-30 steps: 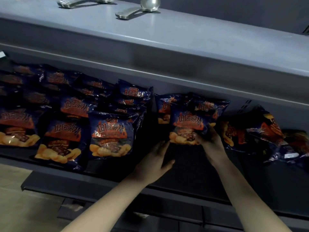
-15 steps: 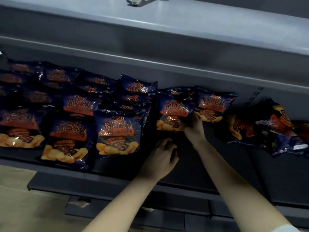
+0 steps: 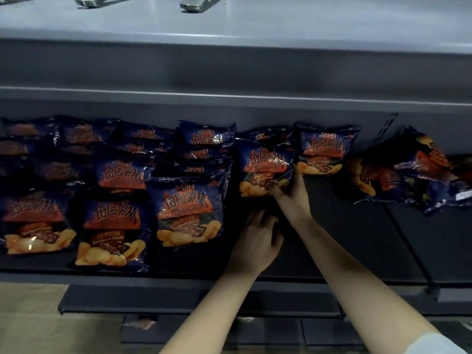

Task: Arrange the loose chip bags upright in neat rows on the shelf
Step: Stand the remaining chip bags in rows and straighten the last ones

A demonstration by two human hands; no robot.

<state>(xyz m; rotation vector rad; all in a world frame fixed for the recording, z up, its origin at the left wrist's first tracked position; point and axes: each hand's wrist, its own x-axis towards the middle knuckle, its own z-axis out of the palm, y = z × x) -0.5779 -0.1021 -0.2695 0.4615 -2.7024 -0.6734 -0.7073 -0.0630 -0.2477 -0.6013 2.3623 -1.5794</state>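
Dark blue chip bags with orange flames stand in rows on the dark shelf (image 3: 357,241). My right hand (image 3: 291,198) grips the lower edge of one upright chip bag (image 3: 265,164) in the middle of the shelf. Just below it, my left hand (image 3: 256,241) hovers with fingers loosely curled, holding nothing. Another upright bag (image 3: 324,149) stands right of the held one. Several loose bags (image 3: 413,175) lie crumpled in a heap at the far right. Neat rows of bags (image 3: 186,210) fill the left half.
A grey shelf board (image 3: 229,65) overhangs the bags from above, with metal objects (image 3: 194,3) on top of it. A lower dark shelf edge (image 3: 127,300) juts out beneath. Bare shelf surface lies between my arms and the heap at the right.
My right hand has pushed the held bag back and to the left, against the row. My left hand has followed beneath it, its fingers curling from open.
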